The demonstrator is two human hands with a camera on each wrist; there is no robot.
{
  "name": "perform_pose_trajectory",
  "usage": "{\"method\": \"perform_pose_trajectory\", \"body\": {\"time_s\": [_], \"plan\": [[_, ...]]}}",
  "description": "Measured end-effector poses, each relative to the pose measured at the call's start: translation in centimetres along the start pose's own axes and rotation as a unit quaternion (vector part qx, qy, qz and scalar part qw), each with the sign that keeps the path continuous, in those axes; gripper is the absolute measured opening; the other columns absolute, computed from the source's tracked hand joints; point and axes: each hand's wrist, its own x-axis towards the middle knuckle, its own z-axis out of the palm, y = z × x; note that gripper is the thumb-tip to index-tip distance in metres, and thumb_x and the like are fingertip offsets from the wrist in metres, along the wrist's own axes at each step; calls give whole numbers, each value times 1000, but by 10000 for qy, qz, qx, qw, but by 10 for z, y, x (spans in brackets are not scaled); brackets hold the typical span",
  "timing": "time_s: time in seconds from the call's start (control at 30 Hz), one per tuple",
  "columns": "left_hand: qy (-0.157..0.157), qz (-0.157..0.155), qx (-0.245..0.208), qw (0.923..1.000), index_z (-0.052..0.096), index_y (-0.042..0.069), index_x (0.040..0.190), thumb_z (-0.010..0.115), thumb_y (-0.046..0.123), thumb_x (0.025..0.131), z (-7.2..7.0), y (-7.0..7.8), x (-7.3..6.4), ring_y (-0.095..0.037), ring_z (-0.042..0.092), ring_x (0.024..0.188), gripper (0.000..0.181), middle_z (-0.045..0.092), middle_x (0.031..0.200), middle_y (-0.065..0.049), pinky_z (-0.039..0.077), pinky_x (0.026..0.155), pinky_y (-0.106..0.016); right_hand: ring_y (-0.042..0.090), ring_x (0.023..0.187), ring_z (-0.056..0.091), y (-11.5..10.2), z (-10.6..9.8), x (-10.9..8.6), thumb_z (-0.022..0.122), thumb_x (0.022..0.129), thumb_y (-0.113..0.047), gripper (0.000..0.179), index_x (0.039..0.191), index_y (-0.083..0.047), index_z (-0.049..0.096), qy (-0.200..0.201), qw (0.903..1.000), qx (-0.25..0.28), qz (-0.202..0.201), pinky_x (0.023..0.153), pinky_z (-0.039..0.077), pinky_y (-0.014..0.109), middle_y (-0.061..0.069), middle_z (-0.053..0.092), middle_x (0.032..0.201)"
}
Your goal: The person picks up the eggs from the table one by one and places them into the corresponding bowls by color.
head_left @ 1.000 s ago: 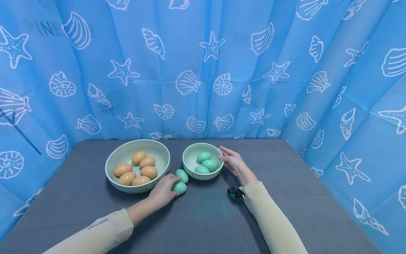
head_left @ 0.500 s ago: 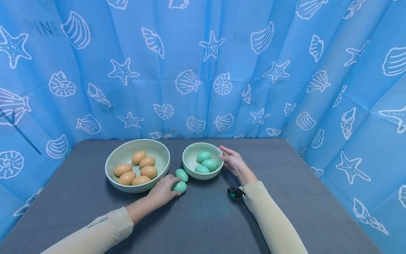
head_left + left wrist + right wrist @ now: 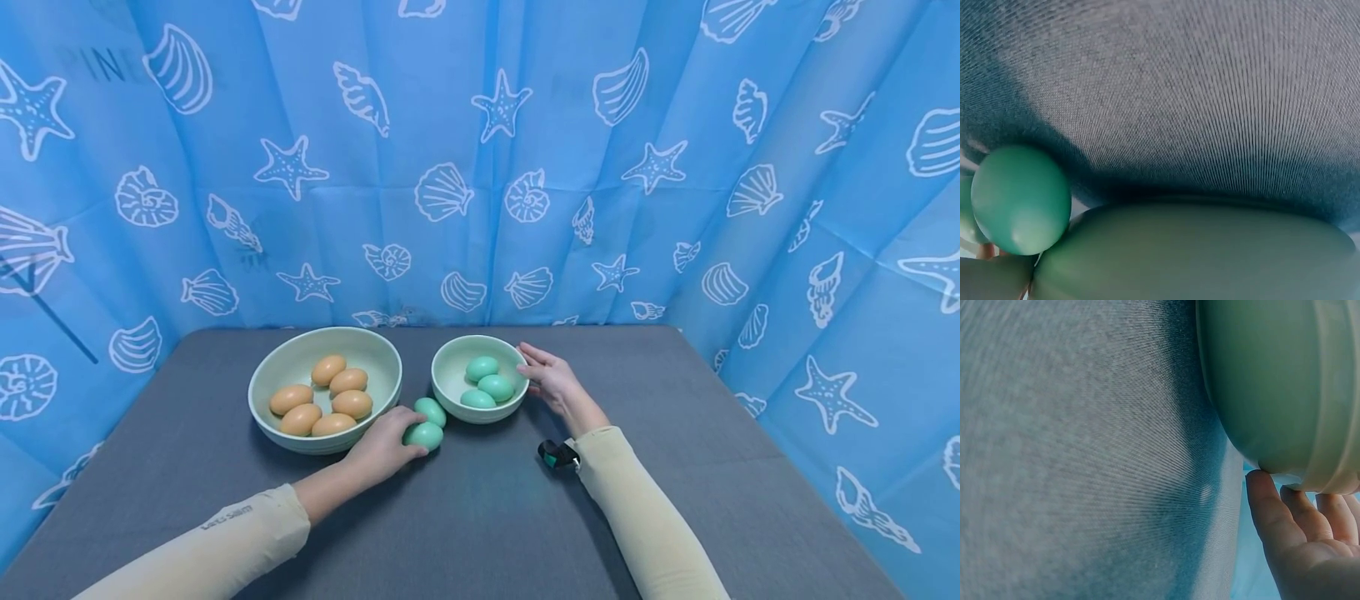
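Note:
My left hand (image 3: 382,442) pinches a green egg (image 3: 424,436) between thumb and fingers, just in front of the gap between two pale green bowls. A second green egg (image 3: 431,411) lies right behind it, close to the small bowl. The left wrist view shows the pinched egg (image 3: 1021,200) near the thumb. My right hand (image 3: 553,383) holds the right side of the small bowl (image 3: 450,367), its thumb at the rim. The right wrist view shows fingertips against the bowl's outer wall (image 3: 1272,381). Inside the small bowl lie 3 green eggs (image 3: 496,387).
To the left stands the large bowl (image 3: 262,367) with several brown eggs (image 3: 352,404). Both bowls stand toward the back of the grey-covered table (image 3: 480,533). A blue curtain (image 3: 465,250) with shell prints hangs behind and at the sides.
My left hand has shifted slightly back and to the left, the pinched egg moving back a little with it. My right hand and the small bowl stay in place.

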Motion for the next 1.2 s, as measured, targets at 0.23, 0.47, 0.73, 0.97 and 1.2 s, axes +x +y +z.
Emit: {"method": "perform_pose_trajectory", "body": {"time_s": [0.23,0.47,0.73,0.97,1.2], "plan": [[91,39,-62,9999,67,-5,122,81,10,84,-6,5,-1,-30,64,109,43,67,113,-16,53,94,-47,28,148,34,-1,1,0,50,103,0,59,158,-7,29,26,10000,10,54,116,35,53,11,29,163],[98,-51,-252,9996,66,-4,125,79,12,86,-14,16,4,-29,64,108,44,67,117,-17,54,91,-46,30,148,33,-2,0,0,49,103,-1,59,158,-6,27,-1,10000,23,38,117,32,55,12,27,163],[154,-104,-572,9982,66,-4,125,78,11,87,-25,29,13,-27,63,103,43,67,117,-17,55,86,-43,30,148,33,-2,1,-1,50,103,-1,60,158,-6,27,1,10000,-21,63,117,33,55,12,27,163],[46,-229,-690,9973,62,-4,132,77,14,89,-30,40,23,-31,64,109,49,65,124,-18,56,89,-43,28,148,34,-2,0,-2,50,103,0,60,158,-7,28,-5,10000,6,72,117,34,55,11,28,164],[48,-158,-679,9976,63,-3,131,76,14,90,-31,48,33,-32,63,113,47,65,127,-20,54,94,-44,30,148,33,-1,1,-1,50,103,0,60,158,-6,28,-12,10000,-17,37,116,34,55,12,27,163]]}}
